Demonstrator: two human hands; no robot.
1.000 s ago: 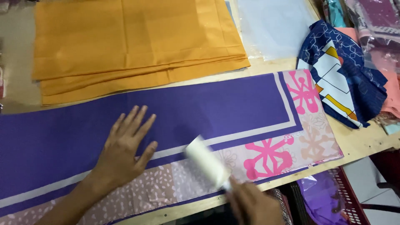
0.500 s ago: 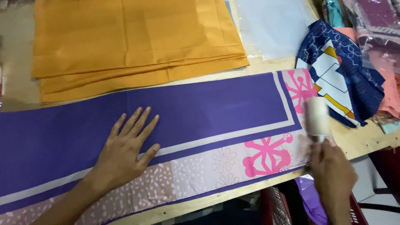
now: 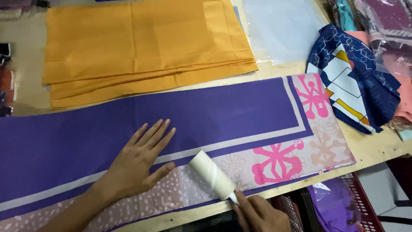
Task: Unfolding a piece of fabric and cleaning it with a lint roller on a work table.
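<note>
1. Wooden bench (image 3: 369, 148): one purple cloth (image 3: 206, 116) along front edge, one orange stack (image 3: 141, 47) behind, one navy cloth (image 3: 356, 86) at right edge.
2. Left hand (image 3: 137, 165) flat on purple cloth, fingers spread, gripping nothing.
3. Right hand (image 3: 262, 215) clamped on handle of one lint roller (image 3: 212, 174), roller on cloth's front border.

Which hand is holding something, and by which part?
The right hand holds a white lint roller by its handle end; the left hand lies flat on the purple cloth.

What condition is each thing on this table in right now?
Purple cloth: spread flat.
Left hand: open, palm pressed on the cloth.
Right hand: gripping the roller's handle.
White lint roller: lying on the patterned border.
Orange fabric: folded, stacked.
Blue patterned cloth: loosely bunched.
</note>
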